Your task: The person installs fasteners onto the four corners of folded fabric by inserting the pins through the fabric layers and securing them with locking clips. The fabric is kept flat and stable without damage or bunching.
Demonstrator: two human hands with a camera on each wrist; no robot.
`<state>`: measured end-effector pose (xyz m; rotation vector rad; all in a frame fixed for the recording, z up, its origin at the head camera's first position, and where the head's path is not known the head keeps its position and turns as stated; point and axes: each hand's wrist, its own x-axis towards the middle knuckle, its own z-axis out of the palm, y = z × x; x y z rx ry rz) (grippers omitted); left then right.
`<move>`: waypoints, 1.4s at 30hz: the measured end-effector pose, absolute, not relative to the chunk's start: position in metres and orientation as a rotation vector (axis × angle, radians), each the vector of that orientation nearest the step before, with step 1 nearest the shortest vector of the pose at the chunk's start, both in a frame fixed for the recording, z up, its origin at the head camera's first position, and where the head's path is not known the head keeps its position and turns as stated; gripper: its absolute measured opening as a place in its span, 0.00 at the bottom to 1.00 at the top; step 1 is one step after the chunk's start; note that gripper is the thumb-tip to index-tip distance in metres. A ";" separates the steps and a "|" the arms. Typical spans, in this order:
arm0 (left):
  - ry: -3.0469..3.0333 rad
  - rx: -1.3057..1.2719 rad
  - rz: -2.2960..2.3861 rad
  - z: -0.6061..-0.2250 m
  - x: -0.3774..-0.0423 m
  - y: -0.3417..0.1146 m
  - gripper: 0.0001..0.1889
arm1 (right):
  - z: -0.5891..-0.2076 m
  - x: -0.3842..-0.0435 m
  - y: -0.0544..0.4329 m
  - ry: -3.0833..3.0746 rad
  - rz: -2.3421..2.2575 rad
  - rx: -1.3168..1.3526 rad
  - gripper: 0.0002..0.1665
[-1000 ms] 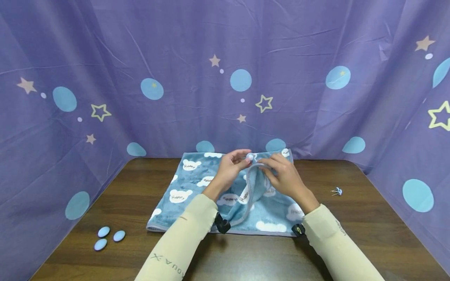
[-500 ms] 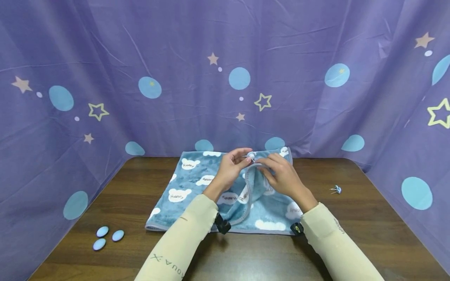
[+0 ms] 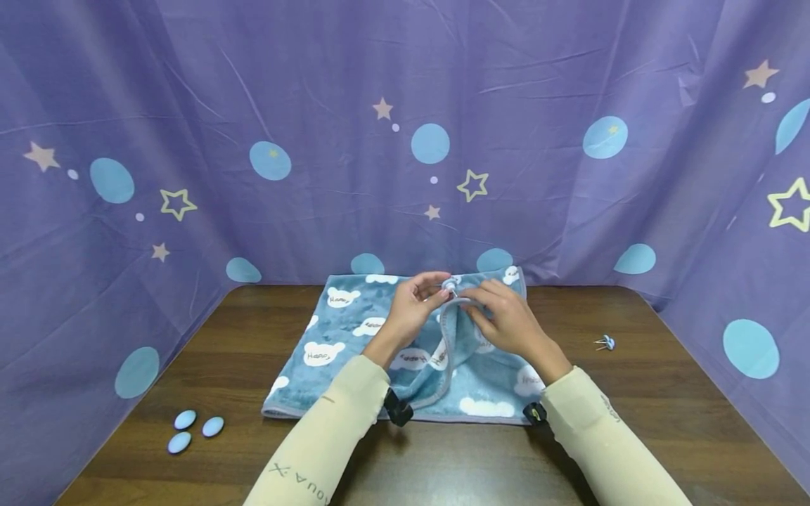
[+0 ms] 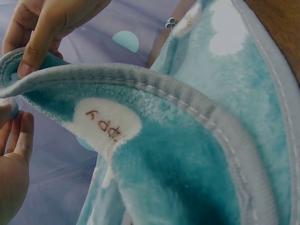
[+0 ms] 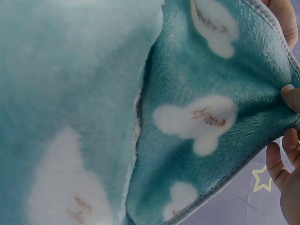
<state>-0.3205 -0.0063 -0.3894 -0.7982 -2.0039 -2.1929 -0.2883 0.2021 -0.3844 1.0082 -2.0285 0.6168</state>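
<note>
A plush teal blanket (image 3: 354, 358) with white bear-head patches and a grey stitched border lies on the table, one edge lifted. My left hand (image 3: 405, 309) pinches a small pale-blue round piece (image 3: 451, 284) between thumb and fingers, close to that edge. In the left wrist view the round piece (image 4: 15, 108) shows just below the border. My right hand (image 3: 506, 320) pinches the lifted border beside it; in the right wrist view its thumb (image 5: 291, 98) presses on the plush. The exact shape of the round piece is partly hidden by fingers.
Three pale-blue oval caps (image 3: 185, 420) lie on the table (image 3: 253, 471) at front left. Right of the blanket lie a few blue-headed pins (image 3: 607, 342). A purple curtain (image 3: 316, 105) hangs behind and at both sides.
Both hands stay nearly in place at the blanket edge. The round piece has turned slightly in my left fingers and dipped a little. The head view has shifted slightly.
</note>
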 end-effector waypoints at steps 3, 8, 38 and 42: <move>-2.007 -0.797 -2.155 -0.389 -0.319 -0.005 0.16 | -0.384 -0.288 0.202 -2.034 0.618 1.005 0.11; -2.028 -0.814 -2.077 -0.389 -0.316 -0.003 0.16 | -0.383 -0.287 0.202 -2.039 0.632 0.985 0.11; -2.364 -0.982 -1.673 -0.384 -0.289 -0.002 0.21 | -0.374 -0.284 0.219 -2.237 0.774 0.697 0.07; -2.426 -1.112 -1.365 -0.379 -0.285 -0.001 0.18 | -0.371 -0.285 0.226 -2.291 0.785 0.685 0.05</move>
